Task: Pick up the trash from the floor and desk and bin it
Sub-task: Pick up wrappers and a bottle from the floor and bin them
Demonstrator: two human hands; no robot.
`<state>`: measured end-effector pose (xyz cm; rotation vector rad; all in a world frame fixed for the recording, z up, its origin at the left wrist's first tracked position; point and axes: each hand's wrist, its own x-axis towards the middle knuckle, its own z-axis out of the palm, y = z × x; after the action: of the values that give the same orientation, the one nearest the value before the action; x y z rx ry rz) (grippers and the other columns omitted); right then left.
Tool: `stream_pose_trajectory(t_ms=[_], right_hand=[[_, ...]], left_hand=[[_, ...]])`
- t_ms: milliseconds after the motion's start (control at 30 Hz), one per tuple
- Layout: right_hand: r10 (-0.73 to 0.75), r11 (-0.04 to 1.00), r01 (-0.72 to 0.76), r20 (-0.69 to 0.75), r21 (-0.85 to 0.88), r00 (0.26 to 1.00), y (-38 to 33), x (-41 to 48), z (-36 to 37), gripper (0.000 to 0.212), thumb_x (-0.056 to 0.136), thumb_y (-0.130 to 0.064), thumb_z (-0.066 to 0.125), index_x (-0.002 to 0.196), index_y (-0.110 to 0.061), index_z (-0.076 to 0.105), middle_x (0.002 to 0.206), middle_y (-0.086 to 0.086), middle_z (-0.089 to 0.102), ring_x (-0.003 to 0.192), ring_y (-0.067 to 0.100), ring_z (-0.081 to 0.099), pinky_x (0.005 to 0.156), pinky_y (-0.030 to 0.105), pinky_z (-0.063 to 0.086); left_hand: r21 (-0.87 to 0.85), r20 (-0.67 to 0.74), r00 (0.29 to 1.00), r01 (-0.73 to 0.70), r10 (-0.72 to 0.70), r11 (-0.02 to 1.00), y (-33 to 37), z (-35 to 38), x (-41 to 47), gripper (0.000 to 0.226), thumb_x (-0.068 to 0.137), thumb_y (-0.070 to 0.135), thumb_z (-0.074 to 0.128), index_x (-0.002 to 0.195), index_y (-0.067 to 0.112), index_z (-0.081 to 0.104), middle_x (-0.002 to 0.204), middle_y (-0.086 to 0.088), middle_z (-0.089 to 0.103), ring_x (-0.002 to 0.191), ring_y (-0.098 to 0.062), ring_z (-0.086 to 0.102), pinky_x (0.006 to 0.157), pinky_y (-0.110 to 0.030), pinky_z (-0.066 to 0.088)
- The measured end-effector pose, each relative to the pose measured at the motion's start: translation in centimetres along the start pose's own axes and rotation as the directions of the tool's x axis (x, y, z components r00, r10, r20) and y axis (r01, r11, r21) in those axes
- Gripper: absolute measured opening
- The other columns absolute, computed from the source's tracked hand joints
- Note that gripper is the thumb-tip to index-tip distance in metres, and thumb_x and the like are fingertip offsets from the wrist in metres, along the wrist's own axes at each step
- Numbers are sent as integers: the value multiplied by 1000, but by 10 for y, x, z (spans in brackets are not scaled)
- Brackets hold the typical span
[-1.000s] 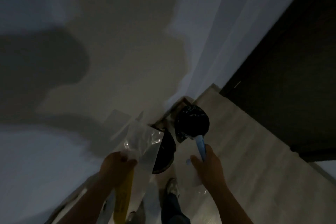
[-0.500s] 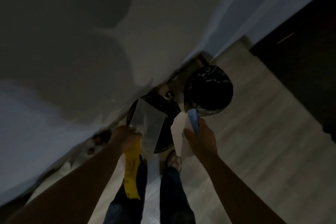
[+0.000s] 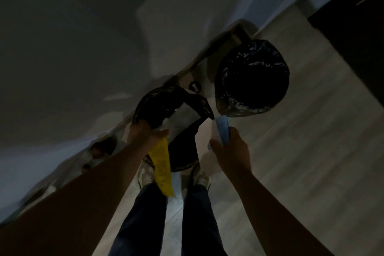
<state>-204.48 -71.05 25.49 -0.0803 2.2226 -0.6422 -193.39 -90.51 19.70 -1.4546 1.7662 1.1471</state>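
Two bins lined with black bags stand by the wall: a near bin just ahead of my feet and a far bin to its right. My left hand grips a yellow wrapper that hangs down, together with a clear plastic packet that reaches over the near bin's mouth. My right hand holds a folded light-blue piece of trash between the two bins, near the far bin's rim.
A grey wall fills the left and top. Pale wood floor spreads to the right, bounded by a dark door or cabinet. A small black object lies by the skirting between the bins. The scene is dim.
The view has tilted down and closer to the bins. My left hand has brought the clear packet over the near bin. My right hand stays near the far bin's rim.
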Motion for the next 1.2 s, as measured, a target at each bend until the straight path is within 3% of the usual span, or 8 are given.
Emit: stream_pose_trajectory(t_ms=[67,300,433,567,700,900,1033,1200], right_hand=[[0,1000,0,3,-4,1000,2,4,1,34,88,-25,63,117,-18,46,84,-13,50,72,3,52,54,11,34],[-31,999,30,-13,-28,999,-6,13,7,40,87,-26,64,120,-14,47,93,-4,53,83,15,55,67,27,43],[-31,999,31,-14,-19,999,-11,15,14,41,86,-26,65,121,-13,47,89,-6,52,73,8,51,54,15,37],[-33,999,33,-32,-5,999,-16,15,22,38,87,-25,64,119,-13,47,88,-5,53,74,10,54,55,18,38],[-22,999,20,-39,-37,999,-21,12,32,45,87,-24,63,125,-11,45,100,5,62,89,21,61,67,26,45],[6,995,-8,-20,-95,1000,-27,13,44,58,87,-30,64,135,-11,39,115,12,62,99,27,62,76,33,50],[34,991,-14,152,-130,988,-37,14,50,85,82,-34,71,148,-13,21,140,12,44,125,29,48,100,39,44],[-112,886,170,157,-432,981,-51,-1,46,52,89,-26,59,134,-8,41,132,15,46,120,30,47,94,34,41]], left_hand=[[10,-62,998,-3,4,1000,4,2,6,93,74,47,75,145,5,32,147,-22,34,133,-38,38,105,-47,39],[-112,-210,976,-87,62,990,13,8,17,90,73,48,74,142,6,32,142,-20,33,128,-38,39,104,-49,40],[-195,-262,965,-55,2,979,17,6,18,95,73,52,72,145,13,25,145,-16,32,130,-37,39,104,-47,39],[-255,-360,930,-175,74,951,13,-3,10,67,85,42,65,137,7,42,137,-18,47,122,-37,48,98,-40,43],[-106,-292,941,-208,170,972,-3,-7,0,35,92,26,59,114,0,61,119,-19,61,108,-32,56,75,-22,32],[-62,-186,971,-165,151,984,-29,-11,-5,10,87,18,57,83,10,61,90,-14,61,94,-34,60,70,-26,35],[-23,-160,969,-193,187,981,-47,-17,-8,14,85,11,61,95,3,66,95,-12,67,90,-27,62,75,-30,46],[106,-118,960,-244,256,964,-63,-35,-20,7,86,15,63,91,12,63,90,-3,64,84,-18,59,73,-29,42]])
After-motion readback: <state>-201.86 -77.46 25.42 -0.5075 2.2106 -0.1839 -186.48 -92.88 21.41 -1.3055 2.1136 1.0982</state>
